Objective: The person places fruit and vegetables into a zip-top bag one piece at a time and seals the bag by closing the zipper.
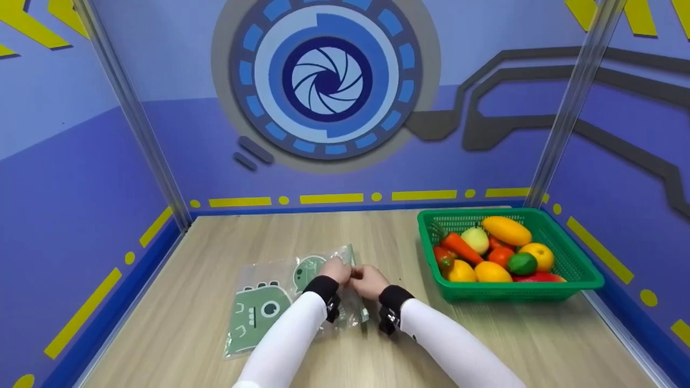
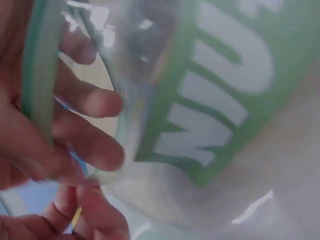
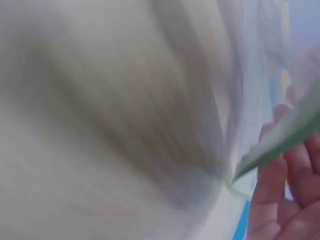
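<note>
Gripping the clear bag point(image 2: 215, 110); fingers point(image 2: 102, 103) straddle its green edge point(image 2: 41, 75).

On the green band point(image 2: 295, 47) printed across the clear plastic bag point(image 2: 250, 202) I was handling, I read 3 white capitals point(image 2: 212, 97), "NIU", running upward. A 4th character past the U was cut off, so I couldn't make it out.

White sleeves point(image 1: 453, 339), black wristbands point(image 1: 322, 288); black wrist cameras point(image 1: 388, 319)
</note>
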`<state>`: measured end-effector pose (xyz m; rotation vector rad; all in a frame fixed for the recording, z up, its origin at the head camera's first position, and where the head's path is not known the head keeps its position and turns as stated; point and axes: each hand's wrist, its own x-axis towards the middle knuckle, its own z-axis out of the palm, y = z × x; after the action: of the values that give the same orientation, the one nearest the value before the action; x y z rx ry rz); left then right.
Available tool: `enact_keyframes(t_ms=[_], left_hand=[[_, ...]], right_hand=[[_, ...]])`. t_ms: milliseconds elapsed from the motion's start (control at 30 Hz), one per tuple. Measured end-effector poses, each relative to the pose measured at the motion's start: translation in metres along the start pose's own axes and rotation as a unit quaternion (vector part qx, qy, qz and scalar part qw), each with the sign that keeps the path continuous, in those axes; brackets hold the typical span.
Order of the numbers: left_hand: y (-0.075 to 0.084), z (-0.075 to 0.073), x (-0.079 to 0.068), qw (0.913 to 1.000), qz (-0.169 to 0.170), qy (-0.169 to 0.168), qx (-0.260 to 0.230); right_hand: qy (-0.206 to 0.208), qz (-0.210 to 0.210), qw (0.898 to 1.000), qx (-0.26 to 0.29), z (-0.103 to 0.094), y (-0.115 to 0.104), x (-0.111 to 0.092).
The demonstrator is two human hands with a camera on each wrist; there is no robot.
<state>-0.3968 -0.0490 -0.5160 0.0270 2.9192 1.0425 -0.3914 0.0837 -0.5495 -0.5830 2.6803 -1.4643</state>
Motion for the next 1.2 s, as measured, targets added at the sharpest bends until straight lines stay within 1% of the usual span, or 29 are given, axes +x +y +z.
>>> enact_keyframes(t_ms=[67, 133, 200, 233, 267, 300, 367, 400, 467, 533, 633, 700, 833, 967, 1067, 1200], left_hand=[[0.001, -0.003, -0.001, 0.9998, -0.007, 0.008, 0.016], [0.003, -0.007, -0.004, 0.9988, -0.013, 0.018, 0.043], [0.009, -0.009, -0.008, 0.9965, -0.010, 0.029, 0.078], [0.012, -0.009, -0.011, 0.9946, -0.003, 0.034, 0.098], [0.015, -0.010, -0.013, 0.9924, 0.008, 0.041, 0.115], [0.019, -0.011, -0.015, 0.9901, 0.019, 0.045, 0.131], [0.026, -0.014, -0.020, 0.9861, 0.041, 0.050, 0.153], [0.029, -0.015, -0.023, 0.9841, 0.051, 0.051, 0.162], [0.035, -0.019, -0.026, 0.9801, 0.067, 0.055, 0.178], [0.039, -0.025, -0.029, 0.9769, 0.074, 0.057, 0.192], [0.042, -0.036, -0.030, 0.9738, 0.074, 0.065, 0.205], [0.044, -0.046, -0.030, 0.9723, 0.069, 0.067, 0.213], [0.049, -0.069, -0.031, 0.9700, 0.054, 0.078, 0.224], [0.053, -0.089, -0.032, 0.9749, 0.033, 0.093, 0.200], [0.055, -0.096, -0.033, 0.9800, 0.027, 0.091, 0.175], [0.052, -0.093, -0.033, 0.9843, 0.040, 0.090, 0.146]], right_hand=[[0.017, 0.002, 1.000, 0.010, -0.002, -0.001, 0.000], [0.056, 0.015, 0.998, 0.010, -0.003, -0.003, -0.001], [0.092, 0.050, 0.994, 0.007, -0.003, -0.004, -0.003], [0.098, 0.073, 0.993, 0.007, -0.003, -0.005, -0.004], [0.093, 0.094, 0.991, 0.012, -0.004, -0.006, -0.005], [0.077, 0.116, 0.990, 0.024, -0.004, -0.007, -0.006], [0.028, 0.158, 0.985, 0.061, -0.005, -0.009, -0.007], [0.002, 0.171, 0.982, 0.078, -0.005, -0.011, -0.008], [-0.039, 0.175, 0.979, 0.100, -0.005, -0.014, -0.008], [-0.060, 0.169, 0.978, 0.105, -0.005, -0.018, -0.008], [-0.071, 0.150, 0.983, 0.075, -0.010, -0.023, -0.008], [-0.074, 0.148, 0.984, 0.060, -0.015, -0.024, -0.008], [-0.079, 0.171, 0.980, 0.068, -0.028, -0.020, -0.009], [-0.073, 0.202, 0.973, 0.086, -0.037, -0.013, -0.011], [-0.072, 0.205, 0.971, 0.102, -0.041, -0.011, -0.013], [-0.085, 0.175, 0.972, 0.132, -0.044, -0.014, -0.018]])
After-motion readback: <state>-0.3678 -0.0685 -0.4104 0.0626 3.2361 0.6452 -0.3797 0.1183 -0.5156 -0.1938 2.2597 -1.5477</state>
